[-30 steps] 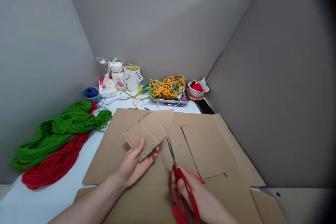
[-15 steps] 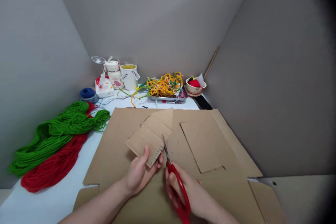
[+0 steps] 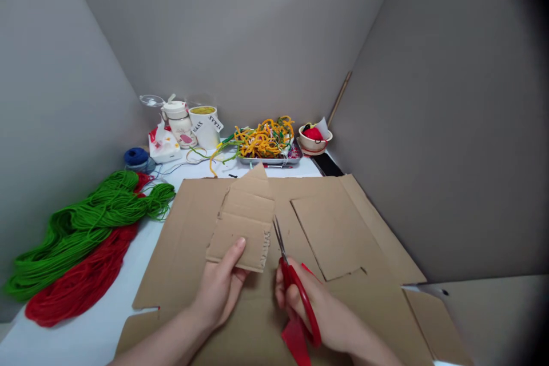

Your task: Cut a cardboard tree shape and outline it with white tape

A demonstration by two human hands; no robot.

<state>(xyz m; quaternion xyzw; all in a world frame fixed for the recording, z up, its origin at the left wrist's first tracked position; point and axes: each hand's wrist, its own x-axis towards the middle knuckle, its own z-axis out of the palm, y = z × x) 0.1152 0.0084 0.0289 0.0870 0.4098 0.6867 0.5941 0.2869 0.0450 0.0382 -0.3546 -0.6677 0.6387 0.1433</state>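
Between thumb and fingers, my left hand (image 3: 223, 286) grips a cardboard piece (image 3: 244, 220) by its lower edge. The piece is creased across, comes to a point at the top and has a ragged right edge with the corrugation showing. My right hand (image 3: 313, 303) is wrapped round the red handles of a pair of scissors (image 3: 295, 283). Their slim blades point up and stand slightly apart, just right of the cardboard piece. Beneath both hands lies a large flattened cardboard sheet (image 3: 180, 251), with a rectangular cardboard piece (image 3: 330, 234) on it to the right.
Green yarn (image 3: 81, 223) and red yarn (image 3: 81, 280) lie at left. Along the back stand a blue yarn ball (image 3: 136, 156), a white jar (image 3: 180, 126), a white cup (image 3: 205, 131), a tray of yellow yarn (image 3: 268, 140) and a bowl (image 3: 315, 140). A dark phone-like slab (image 3: 327, 164) lies nearby.
My left hand has turned the cardboard piece more upright, its point swinging left. The scissors have shifted slightly right, their blades now beside the piece rather than across its edge. The view has shifted slightly.
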